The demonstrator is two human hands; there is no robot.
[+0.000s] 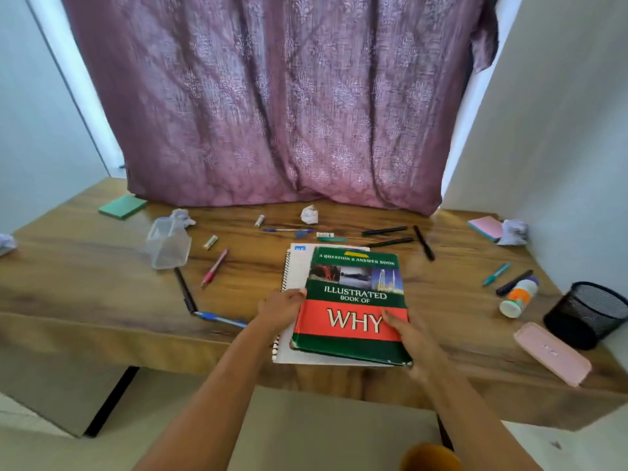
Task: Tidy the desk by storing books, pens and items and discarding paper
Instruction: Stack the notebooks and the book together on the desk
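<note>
Head view only, so going off that. Got a green and red hardcover book [353, 300] lying flat on top of a spiral notebook [295, 270], both at the near edge of the wooden desk [102, 266] and poking out a little past the front lip. Left hand [283, 309] clamped on the notebook's spiral side, thumb up top touching the book's left edge, fingers tucked underneath (can't actually see those). Right hand [411, 341] wrapped round the book's lower right corner, thumb pressing the cover right next to the big WHY.

Handling guess: stiff boards and a glossy cover, so probably a bit slick and decently heavy. Thinner and floppier underneath with the notebook, and likely to slide out if only squeezed from the top. Best to grip both long sides near the bottom, pinching the two together as one stack. No real fragility worry, just dinged corners on a drop.

Plenty left to sort around it: crumpled paper ball [309, 214] up by the curtain [272, 113], a red pen [214, 268] to the left, a clear plastic tub [168, 246] further left, a black mesh pen cup [588, 311] and a pink pencil case [552, 353] off to the right. No shelf or bin visible, so no idea where the stack goes.
</note>
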